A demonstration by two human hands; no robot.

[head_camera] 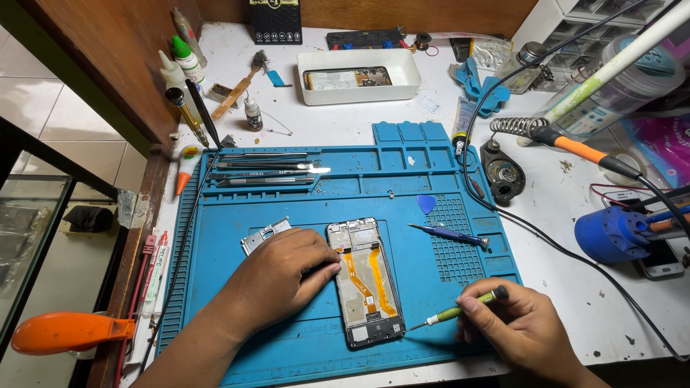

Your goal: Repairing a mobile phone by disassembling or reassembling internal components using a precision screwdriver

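Note:
An opened phone [365, 282] lies face down on the blue work mat [302, 208], its circuit boards and orange flex cables exposed. My left hand [282, 271] rests on the mat and presses against the phone's left edge. My right hand [519, 323] grips a small green-handled screwdriver [460, 310], whose tip touches the phone's lower right corner. A grey metal cover plate [264, 235] lies just above my left hand.
A blue screwdriver [449, 235] and a blue pick [426, 203] lie right of the phone. Tweezers [266, 171] fill the mat's top slots. A white tray [359, 76] holds another phone part. A soldering iron [582, 151] rests at right beside a blue holder [611, 233].

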